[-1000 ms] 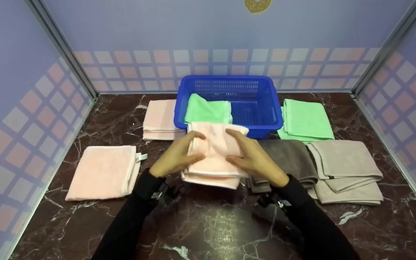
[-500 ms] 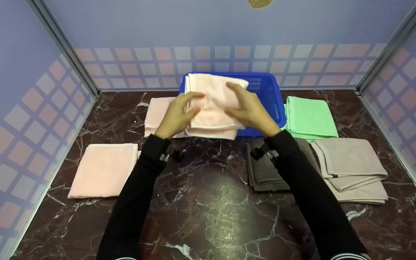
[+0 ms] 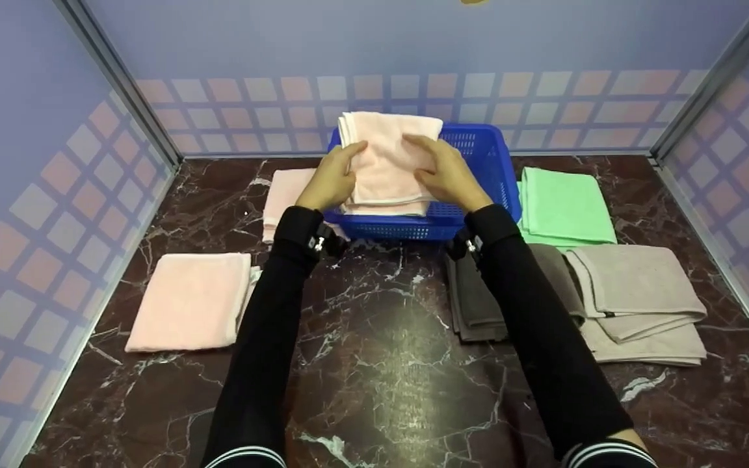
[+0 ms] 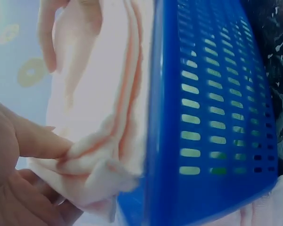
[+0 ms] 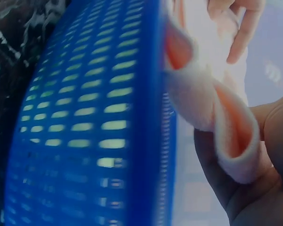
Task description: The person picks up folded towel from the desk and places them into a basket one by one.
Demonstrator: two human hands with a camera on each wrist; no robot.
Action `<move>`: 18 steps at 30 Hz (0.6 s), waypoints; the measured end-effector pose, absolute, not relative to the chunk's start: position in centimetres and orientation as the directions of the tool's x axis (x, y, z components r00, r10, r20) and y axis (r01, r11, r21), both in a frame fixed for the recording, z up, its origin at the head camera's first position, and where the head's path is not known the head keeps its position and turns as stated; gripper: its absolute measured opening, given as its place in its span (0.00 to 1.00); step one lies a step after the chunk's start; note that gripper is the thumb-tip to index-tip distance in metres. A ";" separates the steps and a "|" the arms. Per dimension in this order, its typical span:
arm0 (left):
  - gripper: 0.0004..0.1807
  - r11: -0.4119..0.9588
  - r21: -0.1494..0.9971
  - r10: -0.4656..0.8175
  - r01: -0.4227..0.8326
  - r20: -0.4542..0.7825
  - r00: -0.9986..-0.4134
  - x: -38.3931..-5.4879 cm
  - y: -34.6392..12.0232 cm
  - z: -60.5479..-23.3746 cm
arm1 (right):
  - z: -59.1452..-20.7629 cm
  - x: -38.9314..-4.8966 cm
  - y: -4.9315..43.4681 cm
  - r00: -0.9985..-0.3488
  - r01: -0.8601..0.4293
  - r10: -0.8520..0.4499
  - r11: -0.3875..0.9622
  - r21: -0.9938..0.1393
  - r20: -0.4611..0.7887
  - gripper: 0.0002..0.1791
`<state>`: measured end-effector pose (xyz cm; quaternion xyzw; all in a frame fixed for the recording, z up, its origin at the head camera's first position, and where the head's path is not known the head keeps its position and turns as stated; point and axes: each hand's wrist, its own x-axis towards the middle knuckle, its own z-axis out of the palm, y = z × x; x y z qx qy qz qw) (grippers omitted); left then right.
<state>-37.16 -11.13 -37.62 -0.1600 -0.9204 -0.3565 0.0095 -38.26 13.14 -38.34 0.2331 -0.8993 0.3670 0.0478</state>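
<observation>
A folded pink towel (image 3: 387, 159) is held by both hands over the left part of a blue plastic basket (image 3: 423, 229). My left hand (image 3: 334, 177) grips its left edge, thumb on top and fingers beneath, as the left wrist view shows on the towel (image 4: 94, 103). On the opposite edge my right hand (image 3: 447, 170) pinches the folds; in the right wrist view the towel's looped layers (image 5: 236, 136) lie between thumb and fingers. The basket's slotted wall (image 5: 85, 108) stands close beside the towel. Whatever lies under the towel inside the basket is hidden in the head view.
Another pink towel (image 3: 189, 302) lies at the left, and one more pink towel (image 3: 289, 195) sits partly behind the basket's left side. To the right are green towels (image 3: 566, 207), dark grey-brown towels (image 3: 478, 305) and light grey towels (image 3: 641, 286). Walls enclose the marble-patterned table (image 3: 374, 364).
Both hands have carried the pink towel forward, from in front of the basket to over it. The green towel seen inside the basket earlier is now covered from the head view.
</observation>
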 end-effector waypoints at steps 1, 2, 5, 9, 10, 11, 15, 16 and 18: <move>0.39 0.708 0.643 0.287 0.292 0.116 -0.951 -37.4 -11.1 -37.8 | -38.6 -38.4 13.1 -0.889 -0.449 -0.389 0.627 -0.637 0.243 0.33; 0.40 0.723 0.632 0.283 0.280 0.098 -0.954 -37.6 -11.0 -38.0 | -39.0 -38.6 13.1 -0.891 -0.442 -0.393 0.634 -0.635 0.227 0.32; 0.42 0.792 0.559 0.263 0.244 0.048 -0.964 -38.1 -10.8 -38.7 | -40.0 -39.0 13.0 -0.903 -0.402 -0.396 0.649 -0.646 0.165 0.29; 0.41 0.900 0.369 0.247 0.233 0.011 -0.969 -38.3 -10.2 -40.0 | -41.6 -39.4 12.8 -0.911 -0.361 -0.403 0.667 -0.652 0.093 0.31; 0.40 0.918 0.315 0.251 0.242 0.010 -0.968 -38.4 -10.1 -40.3 | -42.0 -39.5 12.8 -0.911 -0.353 -0.405 0.677 -0.645 0.074 0.31; 0.39 0.932 0.265 0.254 0.246 0.007 -0.967 -38.4 -10.1 -40.6 | -42.4 -39.5 12.8 -0.911 -0.349 -0.408 0.689 -0.635 0.059 0.32; 0.35 0.965 0.122 0.239 0.233 -0.033 -0.970 -38.2 -10.1 -41.6 | -43.5 -39.7 12.6 -0.901 -0.363 -0.435 0.743 -0.562 0.006 0.34; 0.33 0.970 0.096 0.226 0.221 -0.044 -0.973 -38.2 -10.1 -41.8 | -43.6 -39.7 12.6 -0.895 -0.369 -0.446 0.758 -0.538 -0.013 0.34; 0.31 0.978 0.067 0.199 0.195 -0.064 -0.978 -38.3 -10.1 -41.9 | -43.7 -39.8 12.5 -0.888 -0.366 -0.453 0.797 -0.480 -0.076 0.34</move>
